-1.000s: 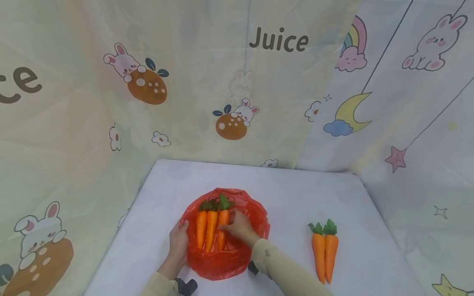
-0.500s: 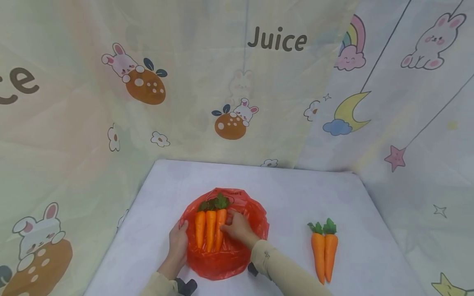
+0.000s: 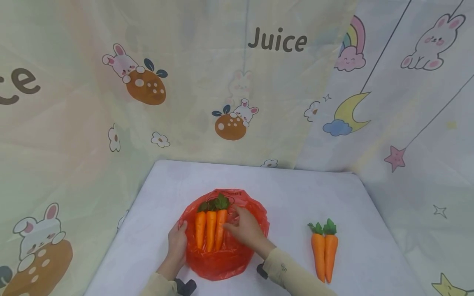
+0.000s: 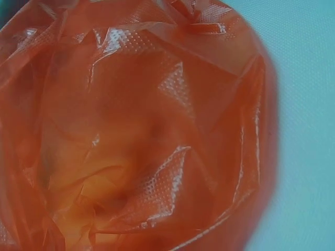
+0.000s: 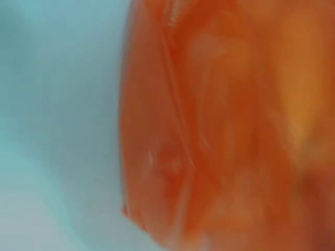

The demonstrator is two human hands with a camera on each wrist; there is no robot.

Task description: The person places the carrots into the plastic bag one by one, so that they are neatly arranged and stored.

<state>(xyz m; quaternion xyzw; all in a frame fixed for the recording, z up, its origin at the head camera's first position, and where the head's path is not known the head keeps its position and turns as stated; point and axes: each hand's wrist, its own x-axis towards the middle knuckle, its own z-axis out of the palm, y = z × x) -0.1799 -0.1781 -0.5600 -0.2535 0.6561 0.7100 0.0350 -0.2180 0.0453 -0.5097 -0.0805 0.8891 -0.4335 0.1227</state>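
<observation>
An open red plastic bag [image 3: 218, 265] lies spread on the table in the head view. Three orange carrots with green leafy tops are side by side in it: a left carrot [image 3: 200, 230], a middle carrot [image 3: 210, 230] and a right carrot [image 3: 220, 228]. My left hand [image 3: 177, 242] grips the bag's left rim, thumb over the edge. Just right of the right carrot is my right hand [image 3: 248, 230], thumb and fingers spread apart and holding nothing. Both wrist views are filled mostly by red film, the left bag wall [image 4: 157, 104] and the blurred right bag wall [image 5: 157, 130].
Two more carrots [image 3: 319, 250] lie together on the white table [image 3: 285, 193], right of the bag and beyond the right forearm. Cloth printed with rabbits hangs behind the table [image 3: 192, 135] and at both sides.
The right carrot has shifted slightly left against the middle one. My right hand has let go of it and drawn back a little to the right. The left hand stays on the rim.
</observation>
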